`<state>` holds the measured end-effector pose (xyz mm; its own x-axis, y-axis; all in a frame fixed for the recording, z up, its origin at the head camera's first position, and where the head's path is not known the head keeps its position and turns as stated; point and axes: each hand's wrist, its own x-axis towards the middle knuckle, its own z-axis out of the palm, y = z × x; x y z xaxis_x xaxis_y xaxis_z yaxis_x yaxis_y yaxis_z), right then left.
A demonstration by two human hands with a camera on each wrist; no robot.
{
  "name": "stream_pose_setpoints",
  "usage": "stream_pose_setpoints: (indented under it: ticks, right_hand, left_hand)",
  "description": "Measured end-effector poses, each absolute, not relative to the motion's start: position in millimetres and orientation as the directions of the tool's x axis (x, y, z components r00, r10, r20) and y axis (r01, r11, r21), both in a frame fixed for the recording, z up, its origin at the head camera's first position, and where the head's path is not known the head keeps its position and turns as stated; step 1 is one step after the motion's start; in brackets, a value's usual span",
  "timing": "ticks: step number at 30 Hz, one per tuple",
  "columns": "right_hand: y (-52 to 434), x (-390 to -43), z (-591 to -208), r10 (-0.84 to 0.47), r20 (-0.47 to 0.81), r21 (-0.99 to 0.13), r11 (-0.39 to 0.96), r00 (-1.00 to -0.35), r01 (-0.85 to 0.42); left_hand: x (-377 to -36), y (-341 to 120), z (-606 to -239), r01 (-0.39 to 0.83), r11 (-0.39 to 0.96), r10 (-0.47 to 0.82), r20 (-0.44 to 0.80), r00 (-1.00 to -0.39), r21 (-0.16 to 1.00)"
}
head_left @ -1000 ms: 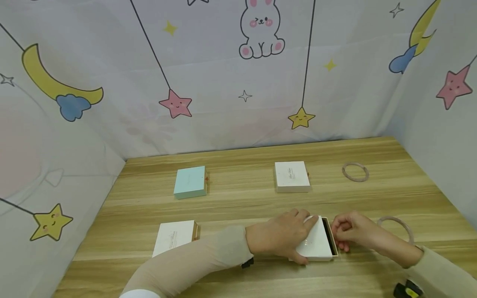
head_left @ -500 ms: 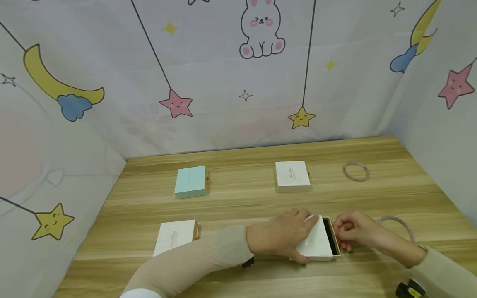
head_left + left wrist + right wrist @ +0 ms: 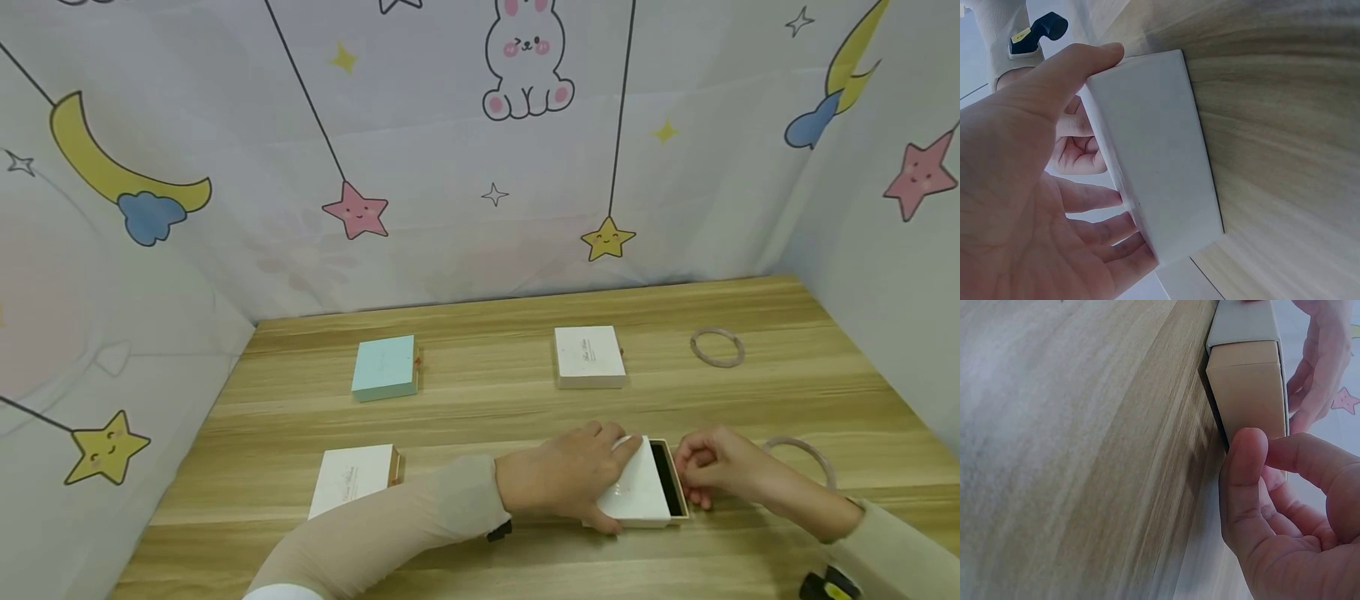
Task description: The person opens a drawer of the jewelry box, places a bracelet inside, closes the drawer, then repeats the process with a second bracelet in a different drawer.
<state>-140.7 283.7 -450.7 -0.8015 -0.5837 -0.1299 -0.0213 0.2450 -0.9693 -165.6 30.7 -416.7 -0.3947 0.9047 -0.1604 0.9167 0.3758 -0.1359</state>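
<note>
A flat white box (image 3: 636, 493) lies near the table's front edge. My left hand (image 3: 570, 483) grips its white sleeve (image 3: 1160, 156), thumb on one side and fingers (image 3: 1094, 197) on the other. A tan inner drawer (image 3: 672, 487) with a dark lining sticks out of the sleeve's right end. My right hand (image 3: 708, 471) pinches the drawer's end. In the right wrist view the thumb (image 3: 1244, 475) presses against the tan drawer (image 3: 1247, 394), and the index finger curls over it. What the drawer holds is hidden.
On the wooden table (image 3: 487, 417) lie a mint box (image 3: 384, 367), a white box (image 3: 588, 356) at the back and another white box (image 3: 352, 477) at front left. Two pale bangles (image 3: 717, 347) (image 3: 802, 454) lie at right. Cartoon cloth walls stand on three sides.
The tan drawer has slid a little further out to the right, with my right hand moving with it. My left hand and the sleeve have stayed put.
</note>
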Motion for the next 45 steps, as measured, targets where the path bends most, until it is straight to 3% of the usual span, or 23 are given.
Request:
stream_pose_setpoints:
  ticks: [45]
  right_hand:
    - [302,-140,-451,-0.602,-0.13,-0.97,0.241,-0.788,-0.025]
  left_hand:
    - [-166,30,-417,0.921,0.363,0.908,-0.168,-0.384,-0.144]
